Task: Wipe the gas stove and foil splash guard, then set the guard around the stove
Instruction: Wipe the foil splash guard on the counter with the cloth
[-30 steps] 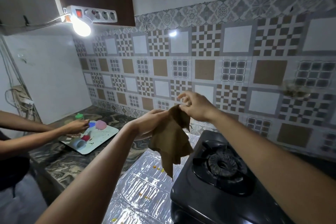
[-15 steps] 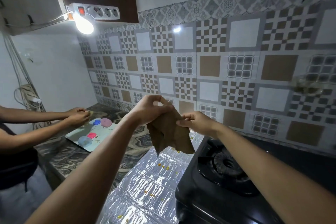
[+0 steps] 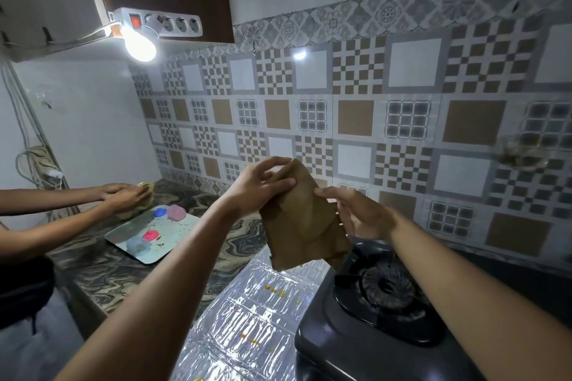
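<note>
A brown cloth hangs folded in the air above the counter. My left hand pinches its top left edge, and my right hand holds its right side with fingers spread along the fold. Below the cloth, the silver foil splash guard lies flat on the counter, dotted with yellow and orange crumbs. The black gas stove sits to the right of the guard, its round burner under the cloth's lower corner.
Another person's hands work at the far left over a pale tray holding coloured lumps. A marbled counter runs along the tiled wall. A lit bulb and power strip hang above left.
The cloth has gone from a loose bunch to a flatter folded shape. My left hand rose to its top edge, and my right hand dropped to its right side.
</note>
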